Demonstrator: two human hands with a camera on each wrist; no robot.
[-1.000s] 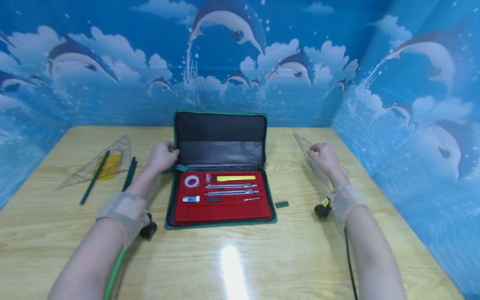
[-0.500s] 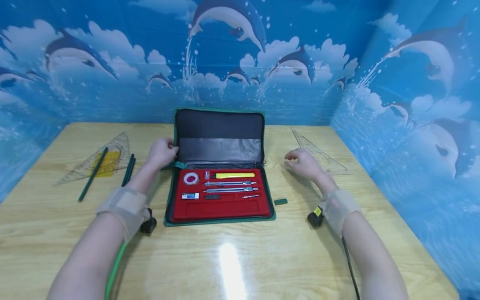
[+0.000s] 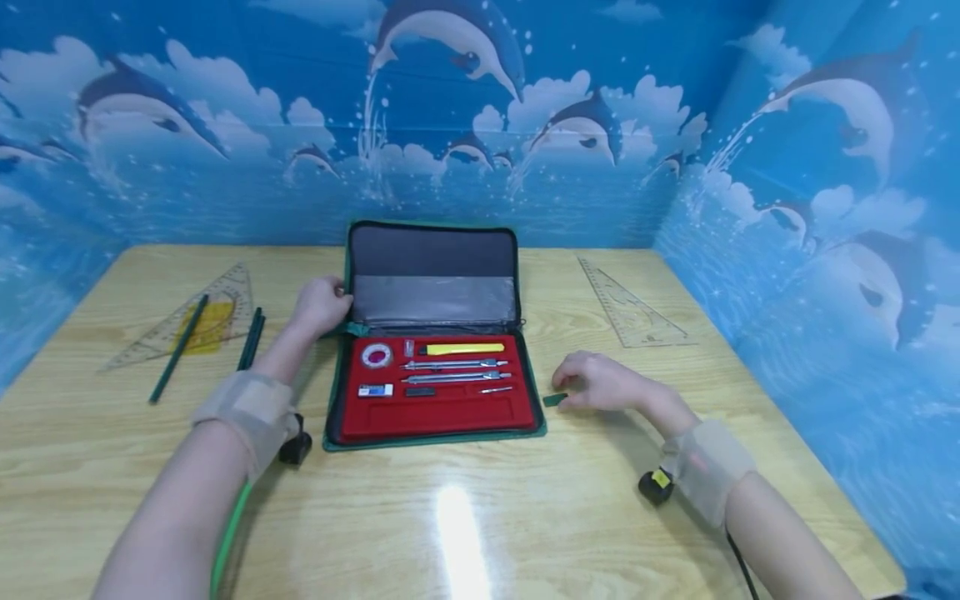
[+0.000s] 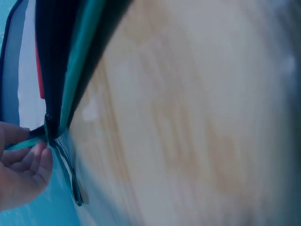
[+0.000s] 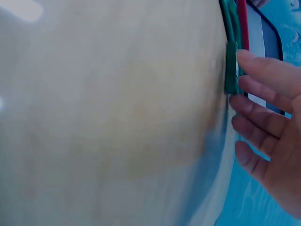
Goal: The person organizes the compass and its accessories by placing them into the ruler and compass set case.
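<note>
Right hand (image 3: 600, 383), right of centre: fingers parted at block (image 3: 552, 401), contact unclear; off-centre closing could skid it. Left hand (image 3: 320, 305) pinches lid (image 3: 435, 250), upper centre; slackening could drop it.

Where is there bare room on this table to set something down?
Most: the table before the open case, between the arms. Smaller: between its lid and the ruler at right. Crowded: the left side, with green pencils and another ruler, and beside the case's right edge, where the right grip is at a green strip.
</note>
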